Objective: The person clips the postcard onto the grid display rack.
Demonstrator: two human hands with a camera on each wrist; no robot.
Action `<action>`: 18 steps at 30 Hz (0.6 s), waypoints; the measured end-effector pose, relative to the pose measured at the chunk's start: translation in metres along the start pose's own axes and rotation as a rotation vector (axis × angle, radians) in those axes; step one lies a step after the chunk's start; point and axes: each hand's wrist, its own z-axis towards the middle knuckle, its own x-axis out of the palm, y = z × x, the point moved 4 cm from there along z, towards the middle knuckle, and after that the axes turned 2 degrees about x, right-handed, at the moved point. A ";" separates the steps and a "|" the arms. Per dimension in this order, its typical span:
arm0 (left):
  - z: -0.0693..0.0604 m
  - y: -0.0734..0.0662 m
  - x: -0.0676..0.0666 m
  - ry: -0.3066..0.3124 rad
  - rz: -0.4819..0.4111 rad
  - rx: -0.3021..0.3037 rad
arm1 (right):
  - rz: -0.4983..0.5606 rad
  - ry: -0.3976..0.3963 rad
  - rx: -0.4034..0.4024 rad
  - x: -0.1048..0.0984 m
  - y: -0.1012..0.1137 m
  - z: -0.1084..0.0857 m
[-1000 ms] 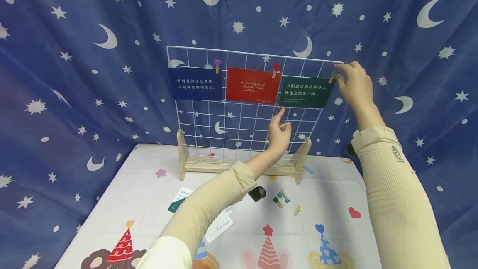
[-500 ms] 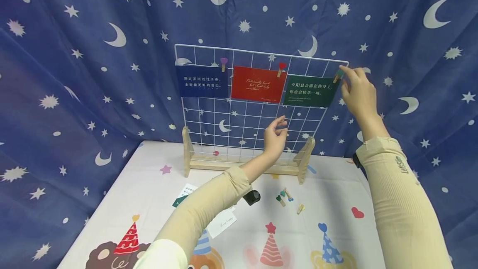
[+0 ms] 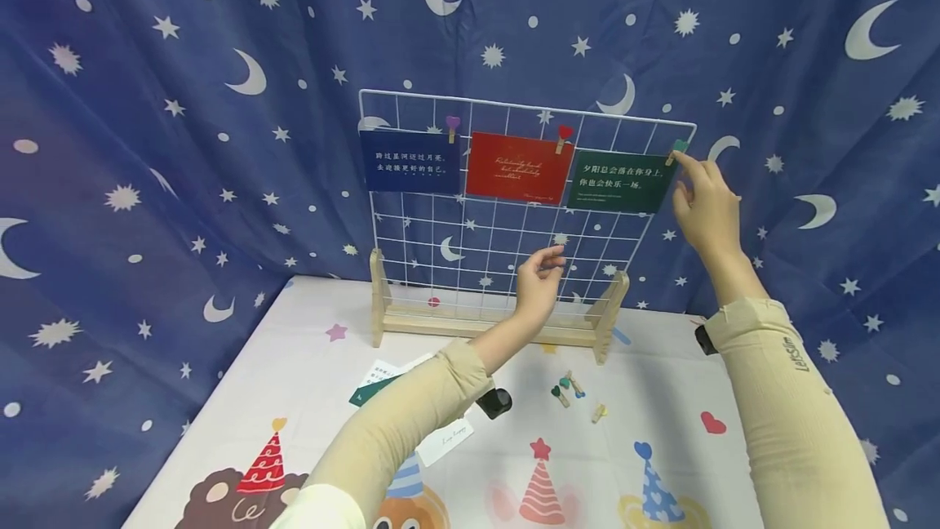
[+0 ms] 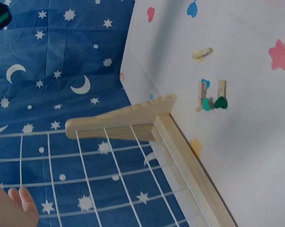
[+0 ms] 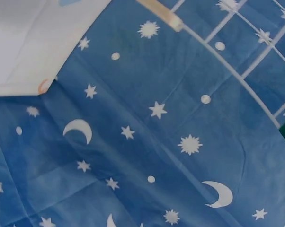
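Note:
A white wire grid (image 3: 499, 243) in a wooden stand (image 3: 488, 326) bears three cards in a row. The blue card (image 3: 411, 174) hangs beneath a purple heart clothespin (image 3: 452, 126), and a red heart clothespin (image 3: 564, 137) sits on the red card (image 3: 517, 180). On the green card's (image 3: 620, 194) upper right corner is a teal-topped clothespin (image 3: 679, 145). My right hand (image 3: 711, 202) is beside that corner, index fingertip at the clothespin, thumb apart from it. Below the cards, my left hand (image 3: 538, 284) hangs before the grid, fingers loosely bent and holding nothing.
Several loose clothespins (image 4: 221, 94) lie on the white patterned tablecloth (image 3: 661, 398) in front of the stand. Cards (image 3: 446, 437) lie partly under my left forearm. A blue star-and-moon curtain (image 3: 220, 145) hangs behind.
My right fingertips have slid down from the top of the teal-topped clothespin, leaving it on the green card. The left hand has dropped away from the card's lower edge. The view has shifted slightly.

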 end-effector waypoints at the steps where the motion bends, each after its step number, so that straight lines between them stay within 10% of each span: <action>1: 0.000 0.001 -0.001 -0.001 -0.001 -0.001 | -0.003 -0.004 -0.007 0.000 -0.001 -0.002; 18: 0.006 -0.006 -0.053 0.034 0.110 0.080 | -0.044 0.064 -0.317 0.016 0.011 -0.034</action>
